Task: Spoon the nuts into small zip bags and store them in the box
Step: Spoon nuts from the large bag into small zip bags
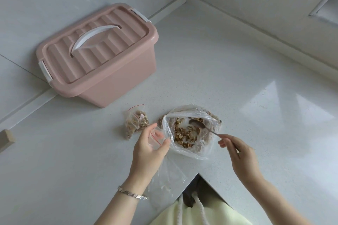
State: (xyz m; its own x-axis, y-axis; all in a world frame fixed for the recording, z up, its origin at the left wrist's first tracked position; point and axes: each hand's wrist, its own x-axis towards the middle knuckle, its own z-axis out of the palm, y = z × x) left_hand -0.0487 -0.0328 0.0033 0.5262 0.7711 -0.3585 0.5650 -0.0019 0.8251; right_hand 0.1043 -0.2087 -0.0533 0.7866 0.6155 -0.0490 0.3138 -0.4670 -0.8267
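Observation:
A large clear plastic bag [184,115] lies open on the white counter, with brown nuts [184,135] inside. My right hand [239,155] pinches the handle of a metal spoon [198,124], whose bowl sits inside the bag above the nuts. My left hand [148,150] holds an empty small zip bag [155,138] with a red seal line, just left of the big bag's mouth. Two filled small zip bags [136,123] lie together on the counter further left. The pink storage box [102,56] stands behind them, its ribbed lid with a white handle shut.
The white counter [237,87] runs into a corner with tiled walls behind and to the right. Its front edge has a notch near my body, over which the big bag's tail [164,184] hangs. A small beige block [6,138] sits at the far left.

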